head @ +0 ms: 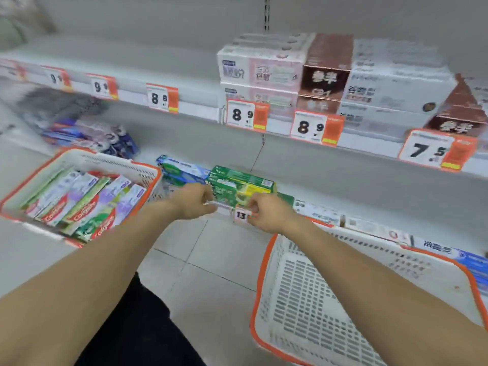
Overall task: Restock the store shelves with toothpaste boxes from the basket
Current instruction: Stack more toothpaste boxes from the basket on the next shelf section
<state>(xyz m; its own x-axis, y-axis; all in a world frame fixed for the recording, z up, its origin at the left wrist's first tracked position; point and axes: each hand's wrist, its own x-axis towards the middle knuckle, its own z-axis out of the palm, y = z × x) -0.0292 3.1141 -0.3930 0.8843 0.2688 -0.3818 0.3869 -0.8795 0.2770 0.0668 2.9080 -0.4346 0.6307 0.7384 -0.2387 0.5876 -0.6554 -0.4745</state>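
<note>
Near right: white basket [330, 307] w/ orange rim shows nothing inside, prob. done. Mid: both hands at the lower shelf edge on the green toothpaste boxes [241, 187]; left hand [194, 200] and right hand [266, 213] have fingers curled at the stack's front, but blur means can't tell if gripping or just squaring it up. Left: second basket [87, 161] full of toothpaste boxes [87, 204], so plenty left. Far: upper shelf [184, 108] stocked on right, bare on left.

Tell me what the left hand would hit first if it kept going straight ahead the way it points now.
The left hand points forward at the lower shelf, so it would most likely meet the green toothpaste boxes first. It already looks to be touching their front, though blur hides the contact.
</note>
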